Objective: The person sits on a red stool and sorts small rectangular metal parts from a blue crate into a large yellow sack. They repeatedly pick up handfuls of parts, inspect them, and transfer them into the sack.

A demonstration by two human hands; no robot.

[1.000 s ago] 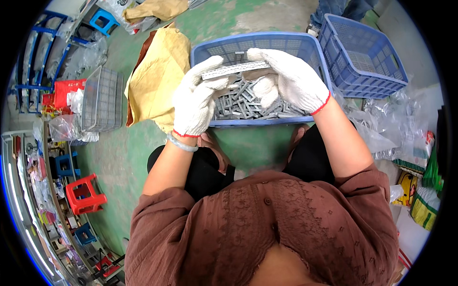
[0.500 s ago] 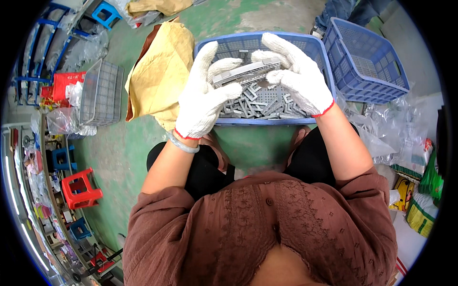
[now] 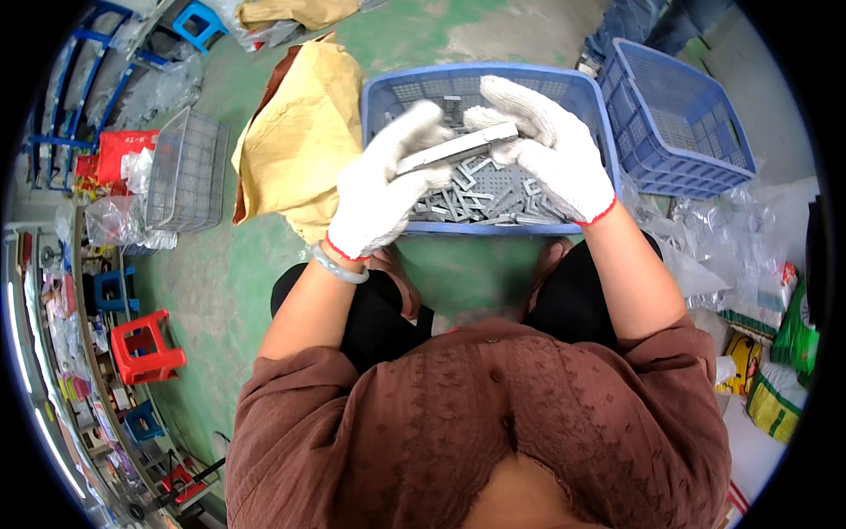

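Shirt [image 3: 493, 423]: brown knit, right under the camera, both forearms reaching forward out of it.
Bracelet [image 3: 339, 266]: pale ring on the left wrist, just behind the glove cuff.
Left hand [image 3: 388, 189]: white knit glove with a red cuff, grip wrapped around the near end of a stack of metal strips [image 3: 458, 148], fingers curled over it.
Right hand [image 3: 542, 145]: same kind of glove, grip pinched narrow on the far end of the stack, thumb underneath, fingers spread over the top.
Stack of metal strips: flat, grey, held level between the two hands, up over the blue basket [image 3: 480, 81] and clear of the pile below.
Loose metal pieces [image 3: 485, 198]: grey clips heaped in the near half of the blue basket, directly beneath the hands.
Blue basket: plastic mesh, on the green floor [image 3: 220, 273] in front of the knees.
Paper sack [image 3: 300, 141]: tan, crumpled, touching the basket's left side.
Wire basket [image 3: 181, 172]: grey, left of the sack.
Second blue basket [image 3: 674, 123]: to the right, tilted, just beside the first.
Red stool [image 3: 141, 348]: far left, well apart.
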